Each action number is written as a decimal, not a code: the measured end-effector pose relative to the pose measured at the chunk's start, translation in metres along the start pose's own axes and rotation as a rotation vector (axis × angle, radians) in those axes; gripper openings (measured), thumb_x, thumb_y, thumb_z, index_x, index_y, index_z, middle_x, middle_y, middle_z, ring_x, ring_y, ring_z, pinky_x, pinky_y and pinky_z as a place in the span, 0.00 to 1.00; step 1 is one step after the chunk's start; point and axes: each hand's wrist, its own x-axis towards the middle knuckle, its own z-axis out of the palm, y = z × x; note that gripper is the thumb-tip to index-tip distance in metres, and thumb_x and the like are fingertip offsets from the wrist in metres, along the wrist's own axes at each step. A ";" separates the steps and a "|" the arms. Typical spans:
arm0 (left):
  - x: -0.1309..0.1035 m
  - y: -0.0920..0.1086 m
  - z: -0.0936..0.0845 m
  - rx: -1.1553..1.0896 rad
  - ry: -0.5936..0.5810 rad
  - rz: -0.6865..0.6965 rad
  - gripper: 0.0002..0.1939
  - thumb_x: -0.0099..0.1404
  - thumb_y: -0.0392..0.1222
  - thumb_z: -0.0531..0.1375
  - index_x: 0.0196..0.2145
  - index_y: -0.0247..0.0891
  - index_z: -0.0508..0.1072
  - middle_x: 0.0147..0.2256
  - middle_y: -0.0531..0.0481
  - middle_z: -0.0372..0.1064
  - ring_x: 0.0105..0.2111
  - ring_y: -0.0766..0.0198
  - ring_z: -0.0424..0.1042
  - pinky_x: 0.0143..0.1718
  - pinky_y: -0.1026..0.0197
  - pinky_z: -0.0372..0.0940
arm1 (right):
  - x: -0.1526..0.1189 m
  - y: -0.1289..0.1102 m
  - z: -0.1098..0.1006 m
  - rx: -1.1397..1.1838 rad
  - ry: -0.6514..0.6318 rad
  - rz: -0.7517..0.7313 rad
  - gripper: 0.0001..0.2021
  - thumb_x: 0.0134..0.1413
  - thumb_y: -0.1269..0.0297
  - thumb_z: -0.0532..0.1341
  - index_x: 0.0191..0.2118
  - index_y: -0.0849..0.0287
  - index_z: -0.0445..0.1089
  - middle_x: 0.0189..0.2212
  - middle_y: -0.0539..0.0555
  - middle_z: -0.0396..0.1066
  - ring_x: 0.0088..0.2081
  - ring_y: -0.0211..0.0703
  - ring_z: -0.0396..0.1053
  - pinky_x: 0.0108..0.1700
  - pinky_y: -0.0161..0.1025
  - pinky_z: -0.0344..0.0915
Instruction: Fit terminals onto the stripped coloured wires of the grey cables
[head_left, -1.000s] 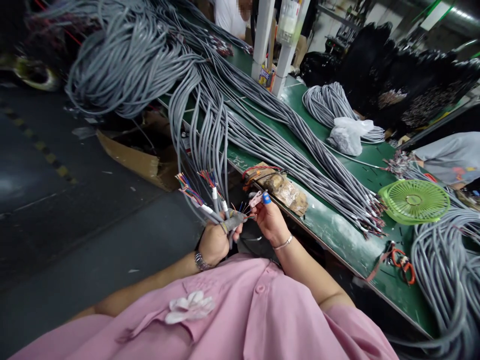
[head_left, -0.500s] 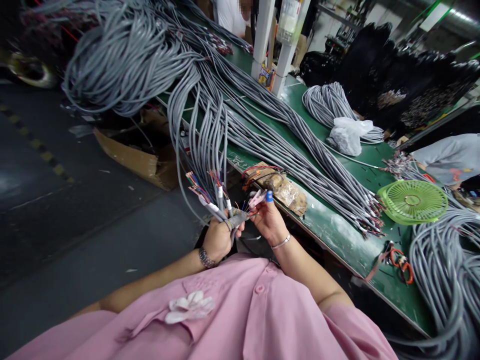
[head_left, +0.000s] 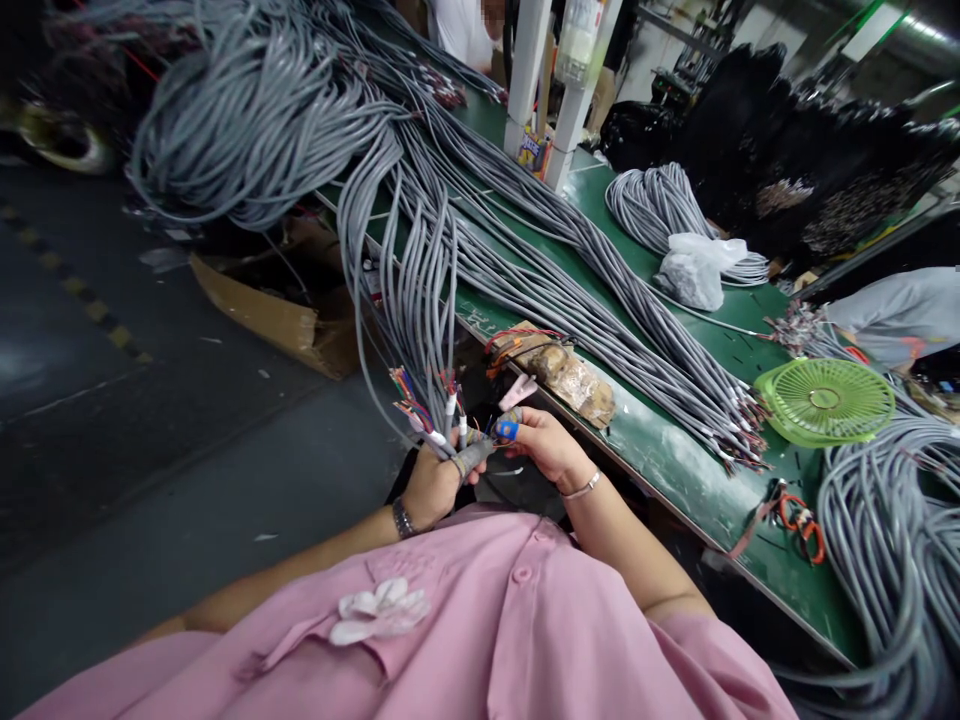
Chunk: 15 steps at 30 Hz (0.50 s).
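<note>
My left hand (head_left: 435, 487) is closed around several grey cables (head_left: 439, 437), whose stripped ends fan out in coloured wires (head_left: 405, 395) above the fist. White sleeves or tape show below some of these ends. Wrapped in grey tape, the left thumb points toward my right hand (head_left: 547, 447). That hand pinches thin wires (head_left: 493, 438) at the left thumb's tip; blue tape is around one of its digits. Just above the right fingers, a pink clip (head_left: 517, 392) is near the bench edge, apart from the hand.
A lumpy tape-covered board (head_left: 574, 375) lies at the edge of the green bench (head_left: 637, 440). Long grey cable bundles (head_left: 600, 290) run along the bench. Farther right are a green fan (head_left: 825, 400) and orange-handled scissors (head_left: 802, 525). A cardboard box (head_left: 285, 320) is on the floor at left.
My right hand has moved down from beside the pink clip, and its fingers have turned left onto the wires. My left hand and its cables have shifted slightly down.
</note>
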 end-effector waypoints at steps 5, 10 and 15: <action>-0.001 0.007 0.001 0.180 -0.120 0.038 0.06 0.50 0.39 0.67 0.25 0.36 0.73 0.19 0.52 0.70 0.16 0.68 0.65 0.18 0.66 0.59 | -0.005 -0.009 0.008 -0.106 -0.105 -0.089 0.14 0.42 0.56 0.70 0.28 0.61 0.73 0.21 0.47 0.71 0.23 0.34 0.66 0.30 0.34 0.64; 0.002 0.007 0.002 0.181 -0.177 -0.002 0.06 0.52 0.39 0.66 0.24 0.35 0.73 0.17 0.52 0.68 0.15 0.68 0.64 0.17 0.66 0.59 | -0.006 -0.008 0.009 -0.132 -0.116 -0.095 0.14 0.43 0.54 0.69 0.29 0.61 0.73 0.21 0.48 0.71 0.24 0.35 0.66 0.30 0.34 0.64; 0.005 0.010 0.004 0.041 -0.048 -0.020 0.09 0.54 0.44 0.65 0.27 0.34 0.73 0.18 0.52 0.68 0.15 0.69 0.63 0.17 0.67 0.58 | -0.008 0.000 -0.003 -0.016 0.029 -0.078 0.17 0.46 0.51 0.68 0.34 0.60 0.73 0.28 0.51 0.73 0.28 0.34 0.68 0.32 0.34 0.67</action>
